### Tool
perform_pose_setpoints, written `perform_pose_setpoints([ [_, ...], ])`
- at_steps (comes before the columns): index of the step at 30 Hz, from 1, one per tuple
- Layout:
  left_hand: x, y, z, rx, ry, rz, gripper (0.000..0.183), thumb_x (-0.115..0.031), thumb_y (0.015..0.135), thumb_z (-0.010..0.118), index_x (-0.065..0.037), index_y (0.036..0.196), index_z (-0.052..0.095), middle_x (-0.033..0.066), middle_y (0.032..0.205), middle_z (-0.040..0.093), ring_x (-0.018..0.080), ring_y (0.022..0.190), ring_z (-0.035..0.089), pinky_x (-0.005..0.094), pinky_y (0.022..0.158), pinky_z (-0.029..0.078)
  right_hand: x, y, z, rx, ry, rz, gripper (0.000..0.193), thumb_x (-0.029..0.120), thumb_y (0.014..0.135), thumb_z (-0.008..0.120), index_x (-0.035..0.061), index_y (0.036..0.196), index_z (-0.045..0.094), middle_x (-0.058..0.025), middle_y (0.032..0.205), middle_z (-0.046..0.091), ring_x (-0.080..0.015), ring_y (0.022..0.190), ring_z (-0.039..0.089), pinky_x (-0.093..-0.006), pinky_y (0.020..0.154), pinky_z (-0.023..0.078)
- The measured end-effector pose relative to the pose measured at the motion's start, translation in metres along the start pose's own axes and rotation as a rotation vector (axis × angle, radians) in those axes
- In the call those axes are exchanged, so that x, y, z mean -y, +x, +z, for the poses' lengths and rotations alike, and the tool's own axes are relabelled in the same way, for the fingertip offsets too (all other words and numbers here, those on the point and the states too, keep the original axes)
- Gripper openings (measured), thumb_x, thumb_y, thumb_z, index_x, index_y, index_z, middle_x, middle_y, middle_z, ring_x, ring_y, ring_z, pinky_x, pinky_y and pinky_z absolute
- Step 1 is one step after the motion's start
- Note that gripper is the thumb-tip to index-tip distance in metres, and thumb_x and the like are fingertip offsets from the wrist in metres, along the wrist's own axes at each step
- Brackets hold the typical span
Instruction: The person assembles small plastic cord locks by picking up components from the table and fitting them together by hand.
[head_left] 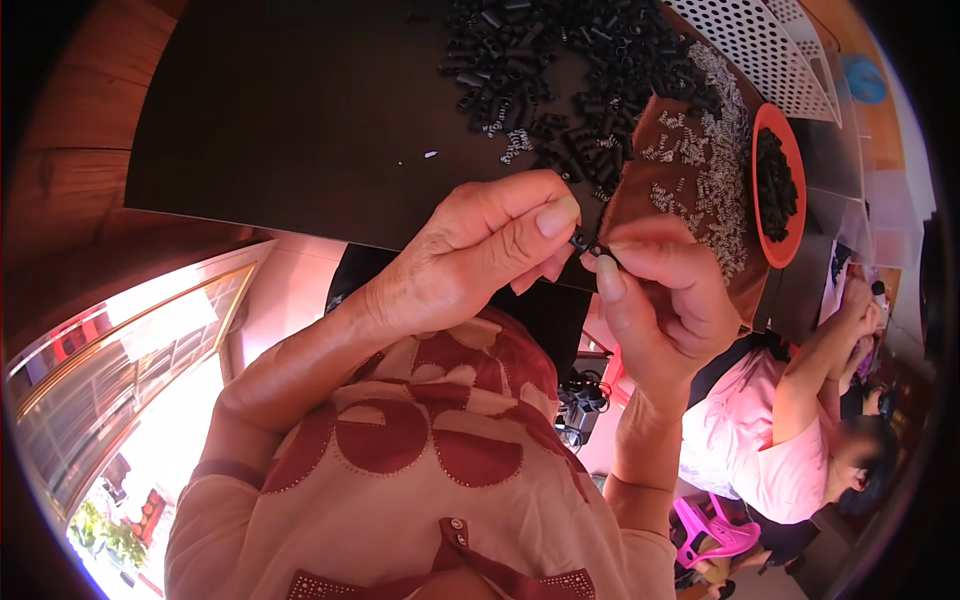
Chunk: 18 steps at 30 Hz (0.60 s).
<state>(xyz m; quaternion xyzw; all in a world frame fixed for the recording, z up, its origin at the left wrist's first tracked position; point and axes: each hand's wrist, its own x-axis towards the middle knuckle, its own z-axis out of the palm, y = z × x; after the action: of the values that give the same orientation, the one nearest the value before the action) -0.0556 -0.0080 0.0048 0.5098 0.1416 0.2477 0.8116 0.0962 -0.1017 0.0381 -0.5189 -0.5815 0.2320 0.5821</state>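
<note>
Near the table's front edge both my hands are raised close together, fingertips almost meeting. My left hand (pixel 465 245) is closed, its thumb and forefinger pinching a small black plastic part (pixel 580 241). The thumb and forefinger of my right hand (pixel 680 295) close on the other end, where a dark tip (pixel 600 251) shows between them. Whether these are one piece or two joined pieces I cannot tell. Just beyond the hands lies a heap of short black tubes (pixel 625 60). Small metal coil springs (pixel 725 175) are scattered over a brown cloth (pixel 622 205) to the right.
An orange bowl (pixel 783 253) of black parts stands at the table's right side. Behind it rises a white perforated panel (pixel 755 45). The dark tabletop (pixel 290 120) stretches left. Another person in a pink top (pixel 740 420) sits at the right, near a pink plastic stool (pixel 715 535).
</note>
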Motion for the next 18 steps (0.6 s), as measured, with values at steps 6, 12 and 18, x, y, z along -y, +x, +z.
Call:
perform_pose_setpoints([
  [6, -0.0012, -0.0004, 0.0010, 0.001, 0.035, -0.021, 0.037, -0.034, 0.099, 0.045, 0.000, 0.088, 0.056, 0.0024, 0.077, 0.051, 0.0080, 0.066, 0.046, 0.0220, 0.060, 0.038, 0.0054, -0.0056, 0.0026, -0.022, -0.016, 0.096, 0.018, -0.014, 0.076, 0.065, -0.0051, 0.091, 0.060, -0.0130, 0.085, 0.063, -0.0044, 0.059, 0.048, -0.0174, 0.049, 0.035],
  [12, 0.0023, 0.0006, 0.0014, -0.008, 0.047, 0.019, 0.038, -0.034, 0.101, 0.043, -0.005, 0.077, 0.049, -0.0018, 0.065, 0.045, 0.0053, 0.058, 0.039, 0.0224, 0.052, 0.035, -0.0004, -0.0064, 0.0038, -0.016, -0.094, -0.011, 0.018, -0.012, 0.076, 0.066, -0.0034, 0.090, 0.059, -0.0115, 0.083, 0.063, -0.0043, 0.055, 0.046, -0.0174, 0.046, 0.034],
  [18, -0.0024, 0.0023, 0.0010, 0.020, 0.045, -0.015, 0.038, -0.034, 0.099, 0.045, -0.001, 0.082, 0.053, 0.0021, 0.069, 0.048, 0.0079, 0.062, 0.042, 0.0218, 0.055, 0.034, 0.0052, -0.0041, 0.0065, 0.018, -0.218, -0.009, 0.019, -0.011, 0.075, 0.066, -0.0010, 0.090, 0.059, -0.0111, 0.081, 0.063, -0.0084, 0.055, 0.051, -0.0196, 0.046, 0.038],
])
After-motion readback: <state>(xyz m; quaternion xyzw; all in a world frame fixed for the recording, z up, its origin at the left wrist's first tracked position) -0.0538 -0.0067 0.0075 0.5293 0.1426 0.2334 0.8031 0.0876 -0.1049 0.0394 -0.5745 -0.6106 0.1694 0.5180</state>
